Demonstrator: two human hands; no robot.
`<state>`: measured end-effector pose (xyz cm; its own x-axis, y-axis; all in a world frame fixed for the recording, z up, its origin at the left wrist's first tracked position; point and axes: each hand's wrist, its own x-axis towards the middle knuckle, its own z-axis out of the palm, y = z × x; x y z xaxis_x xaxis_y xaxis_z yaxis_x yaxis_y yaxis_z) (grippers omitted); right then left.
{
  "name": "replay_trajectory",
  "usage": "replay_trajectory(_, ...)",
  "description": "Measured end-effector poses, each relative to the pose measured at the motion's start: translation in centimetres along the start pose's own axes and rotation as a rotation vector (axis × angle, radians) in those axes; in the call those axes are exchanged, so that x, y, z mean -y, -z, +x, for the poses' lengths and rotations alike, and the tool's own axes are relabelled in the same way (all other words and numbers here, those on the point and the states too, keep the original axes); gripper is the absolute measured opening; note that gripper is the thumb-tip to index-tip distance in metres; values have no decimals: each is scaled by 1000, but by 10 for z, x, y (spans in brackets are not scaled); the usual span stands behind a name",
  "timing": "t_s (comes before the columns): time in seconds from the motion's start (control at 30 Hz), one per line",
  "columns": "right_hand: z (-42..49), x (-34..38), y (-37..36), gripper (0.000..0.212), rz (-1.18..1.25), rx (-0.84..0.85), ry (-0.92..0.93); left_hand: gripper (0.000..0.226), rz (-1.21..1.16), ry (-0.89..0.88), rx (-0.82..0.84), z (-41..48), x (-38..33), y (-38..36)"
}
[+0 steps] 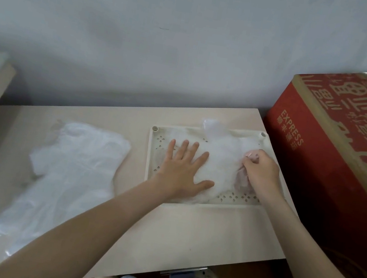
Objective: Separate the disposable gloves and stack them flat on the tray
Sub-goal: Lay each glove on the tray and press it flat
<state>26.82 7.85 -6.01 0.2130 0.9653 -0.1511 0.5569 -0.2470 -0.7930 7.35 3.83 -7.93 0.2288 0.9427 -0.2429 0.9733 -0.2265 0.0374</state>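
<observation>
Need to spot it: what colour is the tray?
Cream, with small cut-out patterns, in the head view: tray.

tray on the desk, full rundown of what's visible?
The tray is a cream, plastic-looking rectangle with a low raised rim, small round sockets at its far corners and bands of cut-out perforations along its edges. It lies flat on the right part of the light table, close to the red box. Thin translucent gloves cover most of its floor, one edge poking over the far rim. The left hand presses flat on them; the right hand pinches film at the right side.
</observation>
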Motion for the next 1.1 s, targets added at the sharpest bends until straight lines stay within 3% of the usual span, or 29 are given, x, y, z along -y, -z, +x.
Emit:
replay_trajectory(0.27, -5, 3, 2, 14, -40, 7, 46, 67, 226, 287, -299, -7, 16, 16)
replay_trajectory(0.37, -5, 4, 1, 13, -41, 5, 61, 53, 235, 236, -512, -7, 14, 15)
replay_trajectory(0.43, -4, 3, 0, 12, -40, 2, 58, 46, 147, 87, -633, -4, 7, 16)
replay_trajectory(0.47, -4, 3, -1, 11, -42, 1, 58, 42, 113, -14, -637, -4, 3, 17)
replay_trajectory(0.53, -4, 1, -1, 10, -68, 5, 65, 52, 37, -161, -453, -4, -5, 19)
replay_trajectory(0.6, -5, 1, 0, 13, -108, 0, 68, 65, -11, -150, -198, -3, -5, 14)
replay_trajectory(0.67, -2, 0, 2, 27, -132, -32, 60, 69, -16, -92, -84, 0, 0, 2)
replay_trajectory(0.77, 2, -1, 2, 50, -266, -110, 83, 71, -38, -71, -52, 1, 5, -8)
replay_trajectory(0.87, -4, 8, -4, 62, -543, -230, 253, 73, -18, -64, -89, 2, 5, -10)
replay_trajectory(0.93, -10, 15, -14, 60, -588, -121, 411, 74, -30, -49, -105, 1, 3, -10)
replay_trajectory(1.0, -12, 15, -25, 60, -648, 103, 491, 79, -61, -30, -113, 0, 2, -13)
replay_trajectory(1.1, -6, 1, -34, 65, -755, 329, 408, 83, -69, -8, -131, -1, 4, -15)
